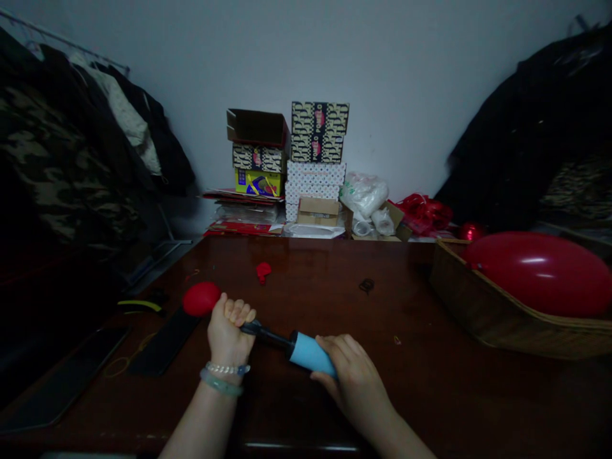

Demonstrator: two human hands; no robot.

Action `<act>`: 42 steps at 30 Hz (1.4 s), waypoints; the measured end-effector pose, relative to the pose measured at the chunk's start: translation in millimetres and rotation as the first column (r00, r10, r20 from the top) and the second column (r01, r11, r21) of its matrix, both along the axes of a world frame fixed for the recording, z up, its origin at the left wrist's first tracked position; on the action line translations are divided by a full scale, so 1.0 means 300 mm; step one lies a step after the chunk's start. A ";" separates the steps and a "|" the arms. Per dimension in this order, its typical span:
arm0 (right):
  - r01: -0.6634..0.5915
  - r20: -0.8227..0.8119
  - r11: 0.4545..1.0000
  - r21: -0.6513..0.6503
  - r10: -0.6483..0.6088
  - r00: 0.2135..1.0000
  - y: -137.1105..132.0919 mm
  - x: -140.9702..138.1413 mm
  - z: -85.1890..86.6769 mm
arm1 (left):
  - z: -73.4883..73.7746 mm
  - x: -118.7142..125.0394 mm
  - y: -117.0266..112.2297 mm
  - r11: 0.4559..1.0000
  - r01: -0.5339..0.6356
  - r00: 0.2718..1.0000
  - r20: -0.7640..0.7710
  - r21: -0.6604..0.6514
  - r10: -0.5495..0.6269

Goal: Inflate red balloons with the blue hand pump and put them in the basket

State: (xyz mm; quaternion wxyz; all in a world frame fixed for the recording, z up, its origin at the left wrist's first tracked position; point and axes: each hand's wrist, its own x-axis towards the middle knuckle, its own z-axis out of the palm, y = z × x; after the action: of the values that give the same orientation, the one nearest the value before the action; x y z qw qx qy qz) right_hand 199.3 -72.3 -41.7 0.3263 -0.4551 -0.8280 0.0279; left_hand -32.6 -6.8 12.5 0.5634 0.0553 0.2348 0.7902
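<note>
A hand pump with a light blue barrel and a black shaft lies slanted between my hands, above the dark wooden table. Around its black end and the neck of a small, partly filled red balloon, the fingers of my left hand are wrapped. The balloon bulges out to the left of that fist; its neck is hidden. My right hand grips the blue barrel at its near right end. A limp red balloon lies on the table beyond my left hand.
At right, a wicker basket holds a large inflated red balloon. Dark flat slabs and a yellow-and-black tool lie at left. Black bands lie farther back. Stacked boxes stand against the wall.
</note>
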 end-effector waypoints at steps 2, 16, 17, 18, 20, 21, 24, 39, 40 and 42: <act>-0.026 0.018 0.999 -0.019 0.026 0.999 0.014 0.015 0.008 | 0.006 -0.032 0.005 1.000 -0.021 1.000 0.009 0.005 0.021; 0.010 0.005 0.994 0.106 -0.010 1.000 0.000 0.005 0.003 | -0.046 -0.020 0.013 0.959 0.128 0.976 0.138 0.252 -0.167; 0.028 -0.003 0.994 0.102 -0.028 1.000 -0.004 -0.002 0.001 | -0.053 0.004 0.011 0.961 0.146 0.973 0.141 0.236 -0.182; 0.043 -0.012 0.995 0.093 -0.042 0.999 -0.008 -0.009 0.000 | -0.060 0.031 0.009 0.963 0.168 0.969 0.142 0.212 -0.200; 0.067 -0.030 0.996 0.066 -0.065 0.997 -0.017 -0.023 -0.001 | -0.070 0.082 0.002 0.961 0.219 0.963 0.124 0.169 -0.241; 0.071 -0.035 0.996 0.051 -0.070 0.997 -0.022 -0.030 0.000 | -0.072 0.102 -0.002 0.959 0.233 0.961 0.116 0.158 -0.253; 0.077 -0.050 0.997 0.002 -0.077 0.996 -0.039 -0.050 0.006 | -0.070 0.127 -0.009 0.956 0.258 0.958 0.094 0.142 -0.272; 0.016 0.074 1.000 -0.009 -0.015 0.997 0.032 0.034 0.013 | -0.014 -0.057 0.022 0.993 0.050 0.994 0.096 0.103 -0.060; 0.019 0.076 1.000 -0.006 -0.019 0.997 0.033 0.035 0.010 | -0.014 -0.054 0.021 0.995 0.042 0.994 0.094 0.095 -0.051; 0.024 0.072 1.000 0.016 -0.025 0.997 0.029 0.031 0.000 | -0.016 -0.040 0.019 0.996 0.037 0.995 0.088 0.079 -0.044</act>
State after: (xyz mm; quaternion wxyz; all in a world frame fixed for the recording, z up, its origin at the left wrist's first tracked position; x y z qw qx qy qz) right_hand 208.6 -63.6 -41.8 0.2998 -0.4636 -0.8338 0.0013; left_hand -44.7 -1.1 7.6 0.5866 0.0463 0.1775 0.7888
